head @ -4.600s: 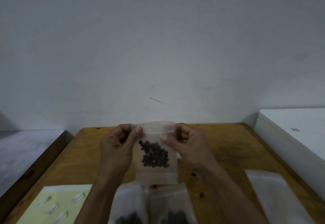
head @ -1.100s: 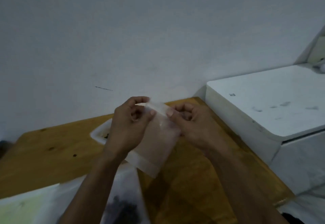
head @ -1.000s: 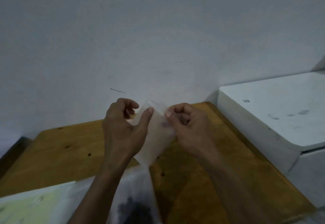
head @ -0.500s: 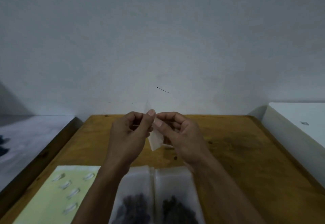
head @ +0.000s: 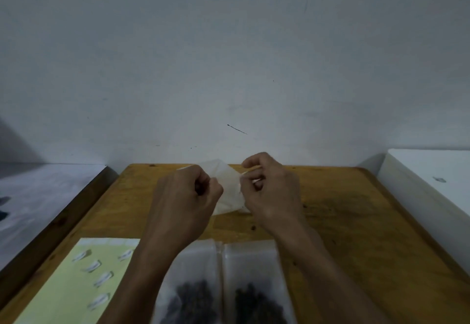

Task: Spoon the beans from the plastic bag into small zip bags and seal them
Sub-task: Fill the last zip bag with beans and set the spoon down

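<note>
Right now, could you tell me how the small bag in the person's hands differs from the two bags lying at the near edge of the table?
The held zip bag shows no beans; the two table bags each hold a dark heap. The held zip bag is up off the wooden table, pinched between left hand and right hand; the table bags lie flat, side by side. All are translucent plastic.

Both forearms are bare to the frame's edge, the left hand (head: 187, 197) and right hand (head: 272, 191) ungloved, no rings visible

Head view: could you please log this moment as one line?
left hand: pinching empty zip bag | right hand: pinching it | filled bags: two on table
</note>
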`<action>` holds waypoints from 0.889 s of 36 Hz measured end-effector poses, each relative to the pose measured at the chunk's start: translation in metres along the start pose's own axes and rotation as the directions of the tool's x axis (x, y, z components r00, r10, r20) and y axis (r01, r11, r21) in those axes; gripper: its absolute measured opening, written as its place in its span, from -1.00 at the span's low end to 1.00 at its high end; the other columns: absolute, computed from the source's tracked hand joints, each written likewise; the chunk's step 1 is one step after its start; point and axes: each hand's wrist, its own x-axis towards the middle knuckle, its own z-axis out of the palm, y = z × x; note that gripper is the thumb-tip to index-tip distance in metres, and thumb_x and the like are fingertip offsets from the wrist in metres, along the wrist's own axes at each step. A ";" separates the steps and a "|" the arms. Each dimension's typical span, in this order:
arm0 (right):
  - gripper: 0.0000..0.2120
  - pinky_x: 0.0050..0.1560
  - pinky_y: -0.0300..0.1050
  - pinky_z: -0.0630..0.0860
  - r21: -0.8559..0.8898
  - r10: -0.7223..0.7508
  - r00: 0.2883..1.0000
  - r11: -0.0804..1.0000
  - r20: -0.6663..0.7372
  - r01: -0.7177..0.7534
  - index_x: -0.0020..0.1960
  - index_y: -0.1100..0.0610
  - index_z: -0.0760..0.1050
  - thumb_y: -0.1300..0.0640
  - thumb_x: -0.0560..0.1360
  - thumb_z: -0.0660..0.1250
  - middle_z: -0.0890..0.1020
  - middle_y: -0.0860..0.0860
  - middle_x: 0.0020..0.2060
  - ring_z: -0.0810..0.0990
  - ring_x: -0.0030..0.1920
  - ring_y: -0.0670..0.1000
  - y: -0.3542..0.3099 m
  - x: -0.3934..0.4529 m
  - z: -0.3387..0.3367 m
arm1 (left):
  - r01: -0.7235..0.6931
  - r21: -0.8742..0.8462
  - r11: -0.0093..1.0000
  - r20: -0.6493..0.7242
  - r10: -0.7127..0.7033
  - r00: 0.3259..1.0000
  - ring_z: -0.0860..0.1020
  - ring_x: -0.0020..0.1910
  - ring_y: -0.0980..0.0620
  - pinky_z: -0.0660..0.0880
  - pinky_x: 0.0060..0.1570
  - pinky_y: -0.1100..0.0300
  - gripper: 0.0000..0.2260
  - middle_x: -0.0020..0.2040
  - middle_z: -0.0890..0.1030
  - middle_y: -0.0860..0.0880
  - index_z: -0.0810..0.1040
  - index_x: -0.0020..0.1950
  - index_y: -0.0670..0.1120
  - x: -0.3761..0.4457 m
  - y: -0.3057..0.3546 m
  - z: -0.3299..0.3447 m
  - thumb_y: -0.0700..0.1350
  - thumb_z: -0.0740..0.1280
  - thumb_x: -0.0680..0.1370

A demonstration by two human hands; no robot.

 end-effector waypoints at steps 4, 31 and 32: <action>-0.79 -0.31 -0.19 0.62 -0.064 -0.089 0.995 0.994 0.037 0.091 -0.11 -0.02 0.48 0.27 0.50 0.40 0.63 -0.11 -0.20 0.64 -0.21 -0.12 0.004 0.002 -0.004 | 0.015 0.016 1.000 0.017 -0.016 1.000 0.53 -0.45 0.05 0.50 -0.37 0.07 -0.71 -0.48 0.56 -0.02 0.49 -0.41 -0.07 0.001 0.002 -0.001 -0.08 0.37 0.51; -0.55 -0.20 0.07 0.70 0.279 0.031 0.923 0.949 0.383 -0.148 0.08 0.05 0.70 0.16 0.21 0.67 0.72 -0.05 -0.06 0.71 -0.11 -0.01 0.030 0.009 -0.006 | -0.381 0.248 0.890 0.432 0.251 0.867 0.39 0.34 0.08 0.26 0.42 -0.01 0.05 0.37 0.42 0.15 0.25 0.48 0.13 0.009 -0.027 0.017 0.55 0.37 0.09; -0.55 -0.20 0.07 0.70 0.284 0.037 0.920 0.946 0.391 -0.159 0.08 0.06 0.69 0.18 0.21 0.67 0.72 -0.04 -0.05 0.71 -0.11 0.00 0.030 0.009 -0.007 | -0.386 0.236 0.892 0.424 0.263 0.867 0.41 0.32 0.08 0.27 0.41 -0.01 0.03 0.36 0.44 0.15 0.26 0.48 0.12 0.009 -0.029 0.017 0.53 0.39 0.10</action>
